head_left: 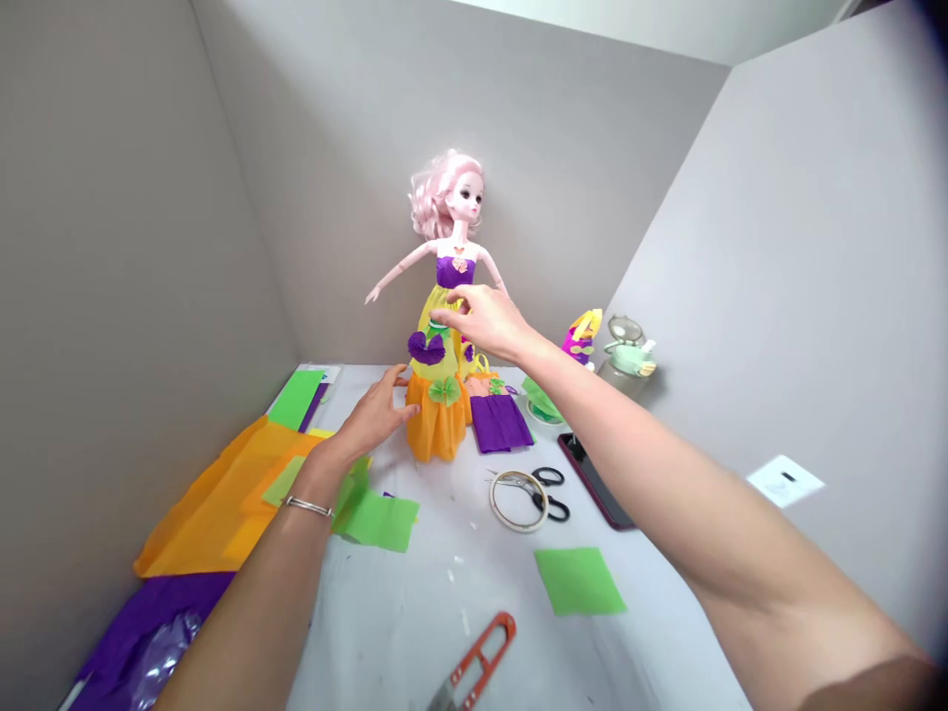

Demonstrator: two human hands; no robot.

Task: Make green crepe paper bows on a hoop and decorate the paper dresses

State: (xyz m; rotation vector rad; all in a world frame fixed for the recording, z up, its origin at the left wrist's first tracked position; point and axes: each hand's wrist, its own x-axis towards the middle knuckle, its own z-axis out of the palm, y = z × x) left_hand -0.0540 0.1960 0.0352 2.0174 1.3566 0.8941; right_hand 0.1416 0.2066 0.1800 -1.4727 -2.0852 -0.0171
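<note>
A crepe-paper-covered form (436, 415), yellow above and orange below, stands upright in the middle of the table. A purple bow (427, 348) and a green bow (444, 391) decorate its front, and a green-and-white rim shows at its top. My right hand (485, 318) reaches over that rim, thumb and forefinger curved with a gap between them; whether the thumb touches the rim I cannot tell. At the form's left side is my left hand (376, 407), fingers and thumb apart, close to the orange paper. Right behind stands a pink-haired doll (455, 265) in a purple top and yellow skirt.
Black-handled scissors (549, 476) lie partly under a tape roll (495, 513). Orange-handled snips (485, 657) are at the front edge. Green paper (580, 581), purple paper (502, 424) and orange sheets (222, 494) lie around. A phone (592, 484) rests under my right forearm.
</note>
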